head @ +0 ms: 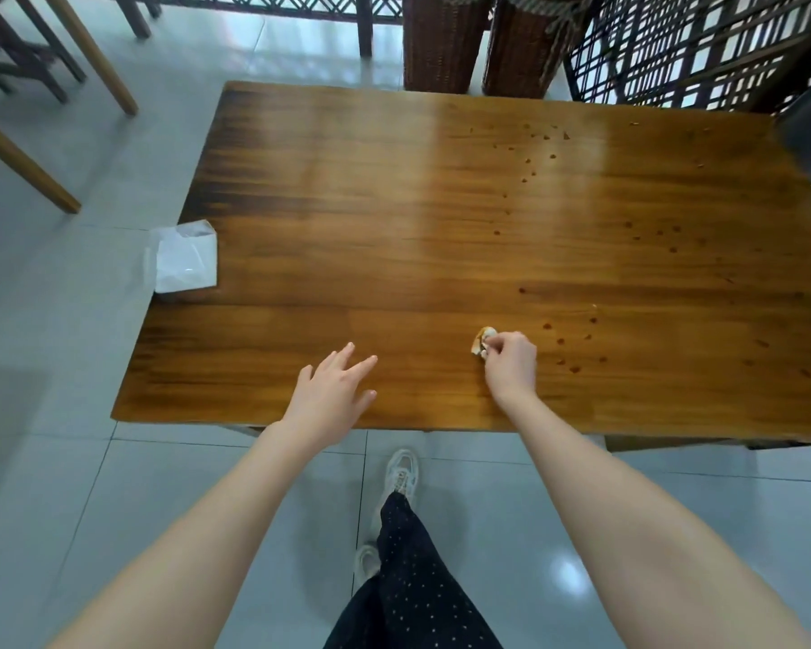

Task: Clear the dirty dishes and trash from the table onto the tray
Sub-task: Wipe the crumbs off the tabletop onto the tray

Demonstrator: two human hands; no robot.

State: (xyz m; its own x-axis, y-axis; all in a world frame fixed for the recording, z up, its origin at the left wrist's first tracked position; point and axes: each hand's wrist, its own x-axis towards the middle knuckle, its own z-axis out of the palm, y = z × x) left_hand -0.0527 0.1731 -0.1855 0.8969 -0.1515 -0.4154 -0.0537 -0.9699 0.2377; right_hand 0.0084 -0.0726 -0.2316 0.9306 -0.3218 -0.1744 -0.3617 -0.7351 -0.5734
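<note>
On the wooden table [347, 203], my right hand [511, 365] pinches a small crumpled, stained tissue wad [481, 341] against the surface near the front edge. To its left my left hand [331, 398] hovers over the front edge with fingers spread, holding nothing. Several small brown drops and crumbs [577, 356] dot the right half of the table. A white pack of tissues [186, 257] lies on the left edge, partly overhanging it. No tray and no dishes are in view.
Wooden stool legs [43, 86] stand on the tiled floor at the far left. Wicker posts [441, 39] and a dark lattice chair [698, 49] stand beyond the table's far edge. My legs and shoes [399, 480] are at the front edge.
</note>
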